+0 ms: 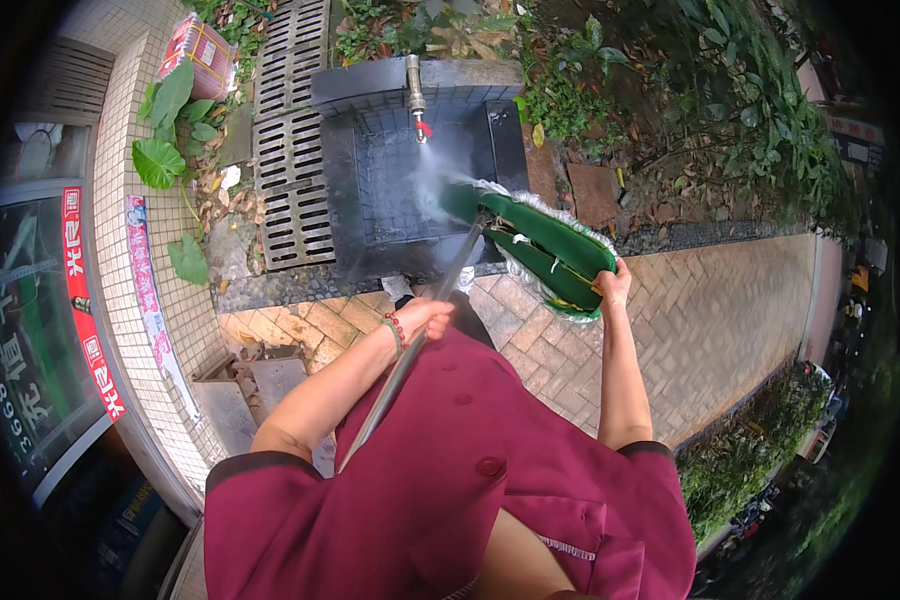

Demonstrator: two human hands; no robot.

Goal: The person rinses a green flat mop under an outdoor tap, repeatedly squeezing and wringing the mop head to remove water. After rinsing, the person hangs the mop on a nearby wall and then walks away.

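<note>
Rinse looks underway, not finished: the tap's (416, 95) spraying the far end of the green mop head (545, 224) over the sink (340, 200), near end's outside the spray. Left hand's (432, 320) wrapped round the pole (382, 402), right hand's (613, 284) gripping the near end.

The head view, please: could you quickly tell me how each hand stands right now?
Left hand: closed, holding the metal pole.
Right hand: closed on the near end of the green mop head.
</note>
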